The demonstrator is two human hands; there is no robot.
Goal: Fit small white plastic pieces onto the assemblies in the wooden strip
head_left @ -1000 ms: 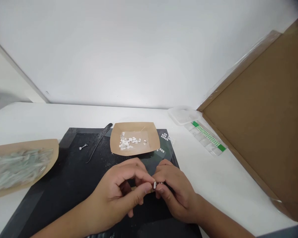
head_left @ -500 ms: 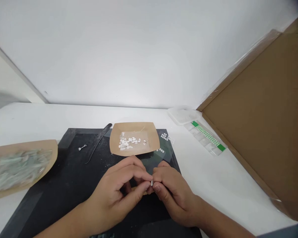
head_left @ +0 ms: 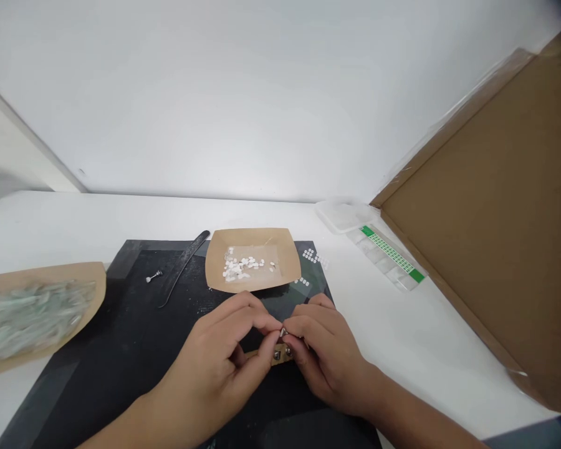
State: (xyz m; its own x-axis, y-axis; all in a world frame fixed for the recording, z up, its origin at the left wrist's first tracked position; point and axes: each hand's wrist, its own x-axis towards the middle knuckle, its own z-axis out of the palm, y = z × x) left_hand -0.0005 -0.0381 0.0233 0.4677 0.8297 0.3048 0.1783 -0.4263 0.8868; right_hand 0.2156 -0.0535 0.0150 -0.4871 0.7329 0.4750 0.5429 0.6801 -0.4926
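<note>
My left hand (head_left: pixel 229 355) and my right hand (head_left: pixel 330 349) meet over the dark mat, thumbs and forefingers pinched on a tiny silvery-white piece (head_left: pixel 283 332) between them. Just below the fingertips lies a brown strip (head_left: pixel 265 358) bearing small shiny metal parts (head_left: pixel 277 355); my hands partly cover it. Beyond my hands sits a brown paper tray (head_left: pixel 254 236) with many small white pieces (head_left: pixel 236 268) on a clear sheet. To its left are a black curved file (head_left: pixel 183 268) and a small metal item (head_left: pixel 154 276).
The black mat (head_left: pixel 116 349) covers the white table (head_left: pixel 378 349). At left is a brown tray (head_left: pixel 97 293) of greenish clear packets (head_left: pixel 32 312). White dots (head_left: pixel 310 255) lie on clear sheets. A clear case with a green label (head_left: pixel 393 252) lies beside a cardboard box (head_left: pixel 495 224).
Both hands have shifted slightly upward with the tiny piece, which has turned from upright to slanted. More of the strip and its metal parts shows below the fingers.
</note>
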